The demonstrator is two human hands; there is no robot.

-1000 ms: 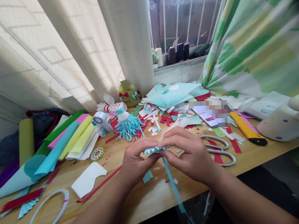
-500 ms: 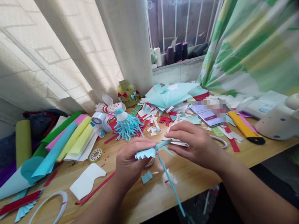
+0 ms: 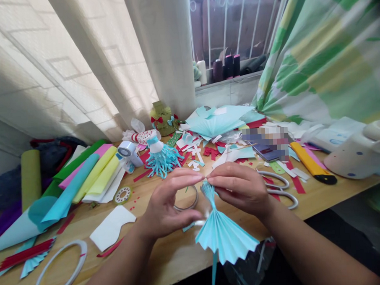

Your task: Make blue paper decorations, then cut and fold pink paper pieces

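left hand (image 3: 169, 204), right hand (image 3: 240, 190), raised and facing each other, fingers (image 3: 218, 180) meeting in a pinch

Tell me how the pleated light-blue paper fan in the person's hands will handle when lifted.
The pleated light-blue paper fan is probably very light for its size and floppy: it looks like thin paper, splaying out below the pinch of the right hand. Its narrow gathered top likely creases easily, so a firm squeeze could crush it.

Look at that wooden surface (image 3: 179, 252): scissors (image 3: 276, 187) w/ looped handles on the right, yellow utility knife (image 3: 310, 164) just beyond, teal paper-fringe figure (image 3: 161, 158) mid-back, coloured paper sheets (image 3: 90, 174) piled left, white tape ring (image 3: 60, 270) front-left, barred window (image 3: 225, 27) behind.
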